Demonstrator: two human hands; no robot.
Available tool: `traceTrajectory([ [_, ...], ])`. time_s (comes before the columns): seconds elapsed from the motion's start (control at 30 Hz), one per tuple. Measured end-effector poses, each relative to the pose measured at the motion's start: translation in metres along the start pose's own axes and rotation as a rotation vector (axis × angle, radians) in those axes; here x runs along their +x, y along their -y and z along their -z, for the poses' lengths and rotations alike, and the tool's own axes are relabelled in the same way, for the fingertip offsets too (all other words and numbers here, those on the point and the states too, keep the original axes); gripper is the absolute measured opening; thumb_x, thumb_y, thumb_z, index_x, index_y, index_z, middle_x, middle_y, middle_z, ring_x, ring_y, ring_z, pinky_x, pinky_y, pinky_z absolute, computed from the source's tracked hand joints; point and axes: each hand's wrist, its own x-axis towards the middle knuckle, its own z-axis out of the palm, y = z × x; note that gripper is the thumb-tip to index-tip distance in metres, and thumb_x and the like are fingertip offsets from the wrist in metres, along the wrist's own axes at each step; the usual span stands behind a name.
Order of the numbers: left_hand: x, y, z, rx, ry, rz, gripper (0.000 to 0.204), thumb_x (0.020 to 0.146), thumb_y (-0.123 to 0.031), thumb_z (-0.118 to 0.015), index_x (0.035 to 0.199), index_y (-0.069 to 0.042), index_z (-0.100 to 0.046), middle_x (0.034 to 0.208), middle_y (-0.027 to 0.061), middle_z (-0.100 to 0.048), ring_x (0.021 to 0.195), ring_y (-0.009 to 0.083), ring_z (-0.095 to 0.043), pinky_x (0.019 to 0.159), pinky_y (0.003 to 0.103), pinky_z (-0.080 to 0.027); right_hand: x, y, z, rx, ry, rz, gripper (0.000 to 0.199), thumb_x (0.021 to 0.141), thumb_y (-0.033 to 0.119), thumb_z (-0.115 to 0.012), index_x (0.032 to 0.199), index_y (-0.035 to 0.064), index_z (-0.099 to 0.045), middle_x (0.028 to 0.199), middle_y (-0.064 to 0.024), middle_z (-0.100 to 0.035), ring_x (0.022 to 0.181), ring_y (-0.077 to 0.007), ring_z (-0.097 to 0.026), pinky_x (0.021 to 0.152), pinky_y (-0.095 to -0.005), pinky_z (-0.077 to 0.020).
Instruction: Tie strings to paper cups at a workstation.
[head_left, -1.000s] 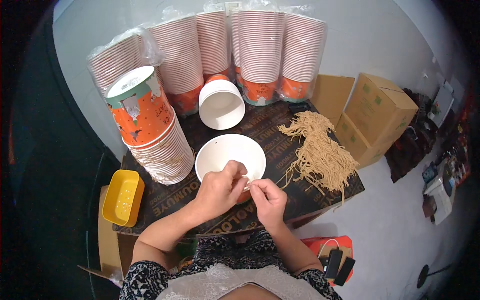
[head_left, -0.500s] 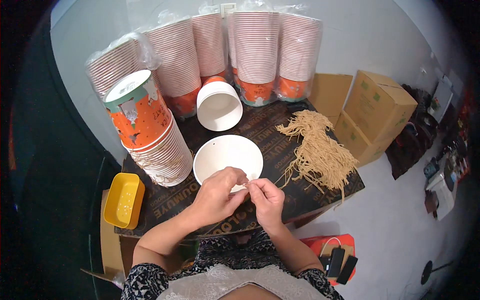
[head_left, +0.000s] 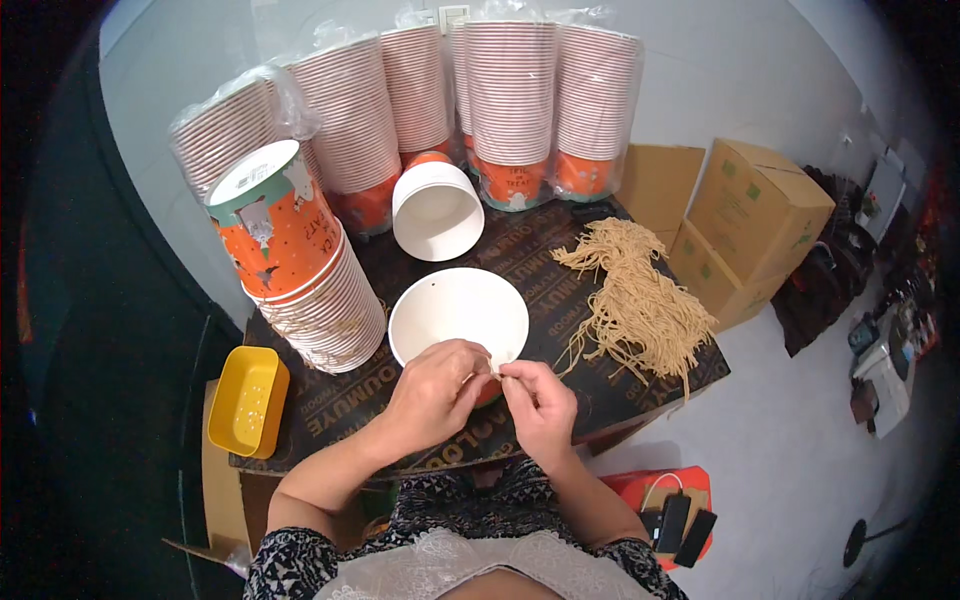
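A paper bucket [head_left: 455, 300], white inside with a small dark hole near its far rim, stands before me at the table's front. At its near rim my left hand [head_left: 432, 395] is closed, fingertips reaching over the edge. My right hand [head_left: 543, 405] meets it there in a pinch. Something small and pale sits between the fingertips, too small to make out; it may be a cord end. To the right lies a loose bundle of tan cords [head_left: 645, 310].
A stack of nested buckets [head_left: 330, 320] with cord on it stands at left, an orange bucket [head_left: 275, 235] on top. A yellow tray [head_left: 265, 440] holds small white bits. Behind are a tipped bucket [head_left: 440, 220] and plastic-wrapped bucket stacks [head_left: 513, 90]. Cartons [head_left: 750, 210] stand at right.
My right hand has shifted slightly right and its fingers have opened a little from the left fingertips. The bucket has turned or moved very slightly right.
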Motion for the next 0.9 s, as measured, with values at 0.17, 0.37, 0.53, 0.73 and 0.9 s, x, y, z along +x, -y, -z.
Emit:
traceTrajectory([
  [0.17,-0.005,0.000,-0.001,-0.040,-0.010,0.069,0.014,0.082,0.004,-0.066,0.091,-0.001,-0.057,0.092,0.0154,-0.066,0.083,0.0320,-0.068,0.067,0.038,-0.056,-0.013,0.019,0.028,-0.330,0.078,0.034,0.020,0.084,0.006,-0.073,0.102,0.0009,-0.067,0.066,-0.0100,-0.060,0.054,-0.0197,-0.059,0.052,-0.0313,-0.0456],
  [0.37,-0.007,-0.001,-0.003,-0.059,-0.026,0.159,0.011,0.083,0.000,-0.066,0.087,-0.002,-0.056,0.078,0.0155,-0.064,0.071,0.0344,-0.067,0.062,0.040,-0.052,-0.028,0.014,0.045,-0.529,0.045,0.228,0.014,0.084,0.006,-0.069,0.098,0.0032,-0.068,0.073,-0.0143,-0.066,0.063,-0.0332,-0.065,0.057,-0.0398,-0.0500],
  [0.53,-0.006,-0.004,0.000,-0.020,-0.046,0.249,0.010,0.085,-0.001,-0.065,0.087,-0.001,-0.056,0.073,0.0185,-0.063,0.066,0.0368,-0.066,0.057,0.041,-0.051,-0.036,0.008,0.051,-0.494,0.017,0.169,0.009,0.089,0.006,-0.063,0.094,0.0042,-0.069,0.076,-0.0152,-0.067,0.065,-0.0344,-0.066,0.060,-0.0398,-0.0512],
  [0.73,-0.005,-0.010,-0.003,0.045,-0.152,0.291,0.008,0.085,-0.001,-0.064,0.088,-0.001,-0.057,0.072,0.0198,-0.063,0.067,0.0379,-0.066,0.058,0.041,-0.052,-0.028,-0.009,0.046,-0.488,0.016,0.124,0.008,0.091,0.003,-0.060,0.096,-0.0003,-0.066,0.079,-0.0166,-0.066,0.065,-0.0283,-0.065,0.060,-0.0357,-0.0495],
  [0.9,0.002,-0.022,0.036,-0.178,0.042,0.243,0.028,0.084,0.012,-0.049,0.108,0.001,-0.057,0.088,0.0169,-0.066,0.081,0.0306,-0.070,0.071,0.039,-0.057,0.006,-0.024,0.054,-0.301,-0.159,-0.134,0.012,0.095,0.006,-0.057,0.094,-0.0025,-0.066,0.078,-0.0053,-0.063,0.069,-0.0109,-0.056,0.065,-0.0270,-0.0458],
])
